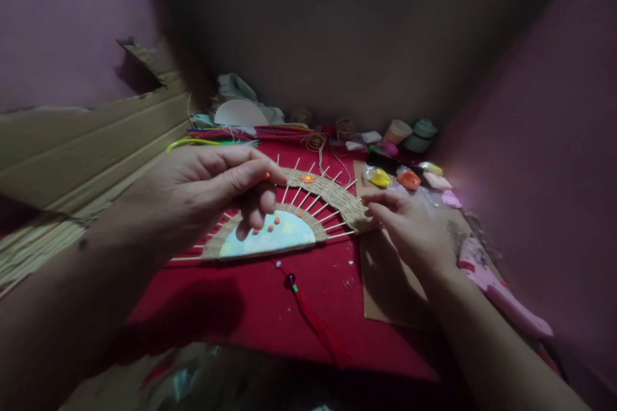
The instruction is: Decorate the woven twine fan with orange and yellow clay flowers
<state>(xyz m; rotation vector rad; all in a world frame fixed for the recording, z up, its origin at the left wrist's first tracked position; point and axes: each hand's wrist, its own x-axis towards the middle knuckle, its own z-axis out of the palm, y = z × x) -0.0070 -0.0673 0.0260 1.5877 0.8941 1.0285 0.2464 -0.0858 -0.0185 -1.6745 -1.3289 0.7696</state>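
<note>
Our left hand (207,195) pinches a tiny orange bead (267,175) in closed fingers above the half-round woven fan (289,218) on the red table (270,308); our right hand (409,224) grips its right edge. We should steady it and place gently.

Left hand (212,189): centre-left, pinching tiny orange bead (267,175) above fan (289,221).
Right hand (409,224): centre-right, touching fan's woven edge.
Fan: mid-frame, on red cloth (270,308).
Tassel (313,318): below fan.
Clay packets (407,178): upper right.
</note>
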